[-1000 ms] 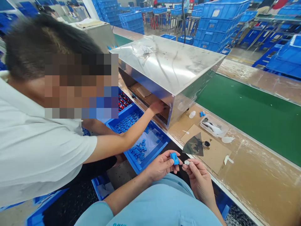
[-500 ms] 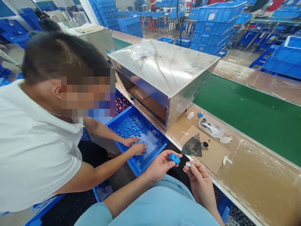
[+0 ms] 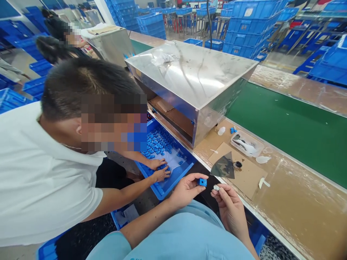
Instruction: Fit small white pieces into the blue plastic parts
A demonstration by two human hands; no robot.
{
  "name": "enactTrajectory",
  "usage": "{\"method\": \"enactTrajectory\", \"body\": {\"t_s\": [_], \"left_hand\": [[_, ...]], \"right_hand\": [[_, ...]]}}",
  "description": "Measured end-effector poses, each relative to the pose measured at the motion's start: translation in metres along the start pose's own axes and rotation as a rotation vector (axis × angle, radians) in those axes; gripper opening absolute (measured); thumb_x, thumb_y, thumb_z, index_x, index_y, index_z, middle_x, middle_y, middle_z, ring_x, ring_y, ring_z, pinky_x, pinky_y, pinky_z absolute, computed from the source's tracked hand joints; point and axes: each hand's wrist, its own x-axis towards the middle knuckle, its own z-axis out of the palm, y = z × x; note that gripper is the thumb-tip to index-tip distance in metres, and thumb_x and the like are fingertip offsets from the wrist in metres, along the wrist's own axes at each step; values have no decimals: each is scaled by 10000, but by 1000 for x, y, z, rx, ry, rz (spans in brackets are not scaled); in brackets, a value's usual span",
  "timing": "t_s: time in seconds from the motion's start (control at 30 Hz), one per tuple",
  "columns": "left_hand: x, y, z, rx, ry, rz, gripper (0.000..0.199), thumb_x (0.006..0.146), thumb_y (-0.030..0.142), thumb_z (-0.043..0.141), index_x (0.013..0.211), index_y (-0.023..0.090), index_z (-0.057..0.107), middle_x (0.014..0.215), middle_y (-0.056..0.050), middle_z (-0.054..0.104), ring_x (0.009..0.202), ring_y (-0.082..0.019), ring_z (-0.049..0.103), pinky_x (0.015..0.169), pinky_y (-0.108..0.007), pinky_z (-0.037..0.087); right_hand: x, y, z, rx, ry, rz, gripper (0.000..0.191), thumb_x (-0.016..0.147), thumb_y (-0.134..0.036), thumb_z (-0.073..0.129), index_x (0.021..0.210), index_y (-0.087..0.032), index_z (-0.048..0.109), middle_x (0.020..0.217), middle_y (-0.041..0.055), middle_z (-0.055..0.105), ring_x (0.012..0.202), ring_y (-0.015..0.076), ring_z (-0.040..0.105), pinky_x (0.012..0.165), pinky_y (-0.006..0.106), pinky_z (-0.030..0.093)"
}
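Left hand (image 3: 185,190) pinching blue block (image 3: 202,182), right hand (image 3: 230,202) pinching small pale piece (image 3: 216,187), both beside the surface's (image 3: 303,213) near edge

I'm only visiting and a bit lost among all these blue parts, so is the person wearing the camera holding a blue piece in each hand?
No, the left hand holds one, but the right pinches something whitish.

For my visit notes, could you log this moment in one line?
left hand: holds blue block | right hand: pinches pale piece | block and piece: apart
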Motion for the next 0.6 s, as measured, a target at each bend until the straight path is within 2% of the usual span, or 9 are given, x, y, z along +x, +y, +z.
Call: {"method": "enactTrajectory", "body": {"t_s": [0.3,0.6], "left_hand": [[-2,4,-3,83,25,29,258,710,169,723,968,188,716,1043,-74,669,1023,-204,583,942,-310,428],[-4,1,2,-50,-4,-64,290,685,174,759,970,177,703,1078,-80,686,1021,-200,608,949,-326,450]], "right_hand": [[-1,-1,9,24,-6,32,311,584,-383,853,784,-187,718,722,26,692,653,135,651,687,243,564],[0,1,4,36,-46,38,280,631,-368,830,816,-191,717,716,22,691,662,134,652,702,251,560]]}}
